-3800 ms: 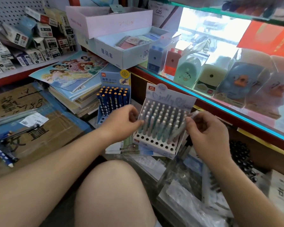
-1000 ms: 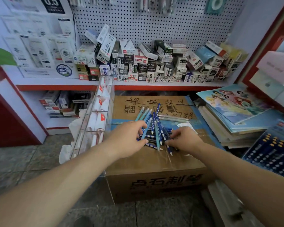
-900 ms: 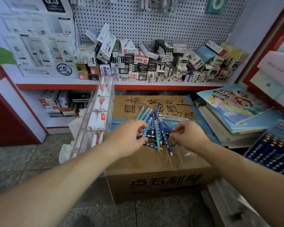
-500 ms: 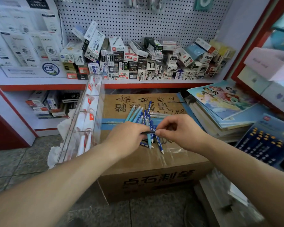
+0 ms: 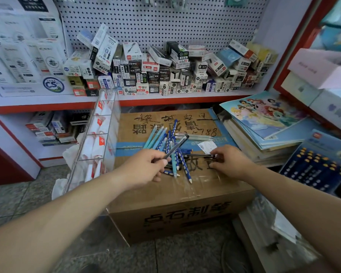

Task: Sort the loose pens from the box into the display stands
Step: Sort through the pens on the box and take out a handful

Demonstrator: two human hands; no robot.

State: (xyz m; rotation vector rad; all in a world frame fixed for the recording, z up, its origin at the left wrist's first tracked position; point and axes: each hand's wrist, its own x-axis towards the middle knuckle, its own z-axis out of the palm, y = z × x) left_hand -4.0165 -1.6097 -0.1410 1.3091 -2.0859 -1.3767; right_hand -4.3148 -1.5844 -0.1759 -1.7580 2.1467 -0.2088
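A heap of loose pens (image 5: 170, 146), dark blue spotted ones and pale teal ones, lies on top of a closed cardboard box (image 5: 171, 194). My left hand (image 5: 144, 168) pinches a dark pen (image 5: 175, 146) and holds it tilted above the heap. My right hand (image 5: 227, 161) rests on the box to the right of the heap, its fingertips on a dark pen (image 5: 197, 155) lying flat there. A blue display stand (image 5: 317, 164) filled with dark blue pens stands at the right edge.
A clear acrylic rack (image 5: 98, 134) stands against the box's left side. A stack of colouring books (image 5: 264, 119) lies right of the box. Small pen cartons (image 5: 165, 69) crowd the red-edged shelf under the pegboard. Tiled floor lies left and in front.
The view swung from the white pen stand to the cardboard box. My left hand has lifted a dark pen out of the heap; my right hand has moved right onto another pen.
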